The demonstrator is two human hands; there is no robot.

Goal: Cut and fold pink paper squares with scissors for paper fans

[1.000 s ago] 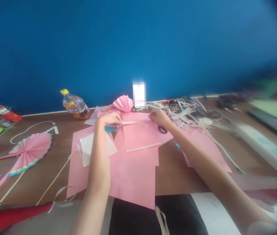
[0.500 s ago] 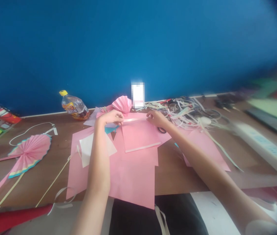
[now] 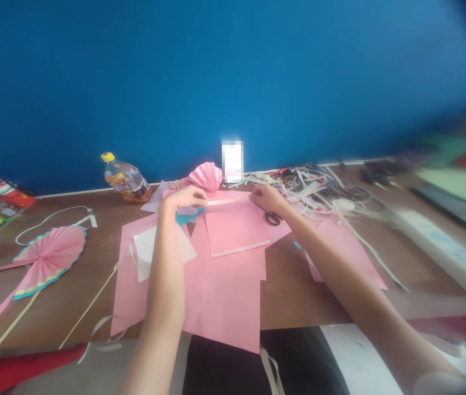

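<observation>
A pink sheet of paper (image 3: 235,227) lies over larger pink paper (image 3: 224,307), with a whitish band along its near edge. Across its far edge runs a narrow pale strip (image 3: 228,201). My left hand (image 3: 187,196) pinches the strip's left end, fingers bent. At its right end my right hand (image 3: 264,196) is closed, fingertips curled down on it. Black scissor handles (image 3: 273,219) show just below the right hand, the blades hidden. Behind the left hand stands a folded pink paper fan piece (image 3: 207,176). Whether the strip is paper or tape, I cannot tell.
A finished-looking pink fan (image 3: 54,258) lies at the left. A bottle with a yellow cap (image 3: 128,180) leans near the wall. Tangled pale strips (image 3: 307,189) heap at the back right, beside a white power strip (image 3: 438,241). White paper (image 3: 144,255) lies under my left forearm.
My right hand has shifted slightly right along the strip, showing more of the scissor handles. My left hand has hardly moved. The pink sheet stays in place.
</observation>
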